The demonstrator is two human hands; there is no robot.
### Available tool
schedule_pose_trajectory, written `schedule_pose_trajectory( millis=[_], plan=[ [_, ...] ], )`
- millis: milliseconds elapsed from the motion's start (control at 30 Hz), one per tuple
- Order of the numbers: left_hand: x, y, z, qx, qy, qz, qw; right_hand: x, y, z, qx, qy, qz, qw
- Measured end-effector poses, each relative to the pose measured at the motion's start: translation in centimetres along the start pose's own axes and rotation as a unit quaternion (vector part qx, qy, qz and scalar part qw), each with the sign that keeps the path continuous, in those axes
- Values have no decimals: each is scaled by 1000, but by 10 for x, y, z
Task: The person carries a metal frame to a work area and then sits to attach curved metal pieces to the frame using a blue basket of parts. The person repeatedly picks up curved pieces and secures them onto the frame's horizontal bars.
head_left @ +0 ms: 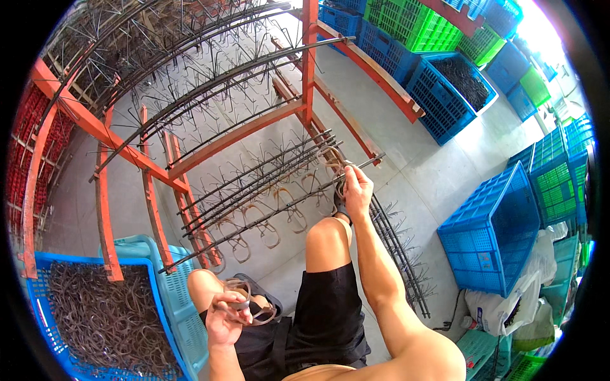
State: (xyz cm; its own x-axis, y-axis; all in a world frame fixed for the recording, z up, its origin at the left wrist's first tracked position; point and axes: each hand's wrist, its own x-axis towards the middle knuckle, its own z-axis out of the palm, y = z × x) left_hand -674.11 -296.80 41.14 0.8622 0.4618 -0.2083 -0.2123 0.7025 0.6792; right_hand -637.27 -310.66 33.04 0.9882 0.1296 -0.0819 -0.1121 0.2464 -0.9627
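Note:
Closed fingers of my left hand (225, 317) hold a few brown spectacle frames (265, 312) above my lap. With my arm stretched forward, my right hand (358, 189) pinches another brown spectacle frame (330, 156) at the right end of a dark metal rod (289, 206). Several similar frames (272, 235) hang in a row along that rod, and its small hooks show only faintly. The rod lies across the orange rack, nearest to me. How the pinched frame meets the hook is partly hidden by my fingers.
An orange metal rack (241, 136) carries more hooked rods (210, 98). At my left, a blue crate (162, 298) is full of brown frames. More hooked rods (400, 254) lie beyond my right forearm. Blue crates (473, 254) and plastic bags (508, 305) stand at the right.

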Motion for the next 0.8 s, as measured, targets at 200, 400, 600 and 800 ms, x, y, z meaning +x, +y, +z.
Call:
schedule_pose_trajectory(
  millis=[200,400,600,800],
  plan=[
    [15,-3,16,158,-37,39,986,1,-5,-6,-102,-19,-90,991],
    [20,0,29,188,-71,46,978,13,-12,-8,-95,8,-83,992],
    [30,-9,38,212,-35,51,975,17,-8,-10,-39,-8,-19,999],
    [41,-25,46,153,0,31,988,-6,4,-3,-249,99,-211,940]
  ],
)
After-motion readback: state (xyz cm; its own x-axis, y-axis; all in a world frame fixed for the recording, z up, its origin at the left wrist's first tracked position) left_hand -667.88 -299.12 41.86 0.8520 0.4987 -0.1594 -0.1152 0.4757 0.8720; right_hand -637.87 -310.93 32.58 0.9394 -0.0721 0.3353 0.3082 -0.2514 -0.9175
